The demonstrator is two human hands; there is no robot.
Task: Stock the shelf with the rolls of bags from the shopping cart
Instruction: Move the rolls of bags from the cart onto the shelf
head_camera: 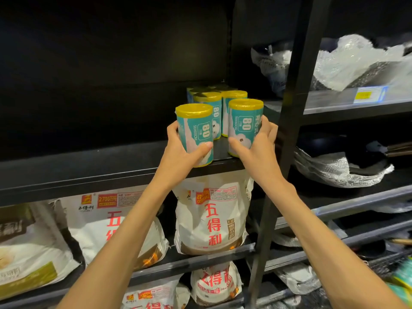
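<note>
So that the front row lines up, I clamp my left hand and right hand round one roll and another roll at the shelf edge.

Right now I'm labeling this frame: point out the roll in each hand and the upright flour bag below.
Left-hand roll [196, 132], head view, teal label.
Right-hand roll [244, 126], head view, teal label.
Flour bag [211, 221], head view, white front with red characters.

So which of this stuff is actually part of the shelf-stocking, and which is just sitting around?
Part of the job: left hand and right hand, each gripping a roll of bags; rolls already placed; black shelf.

Just there: flour sacks; wrapped pans.
</note>
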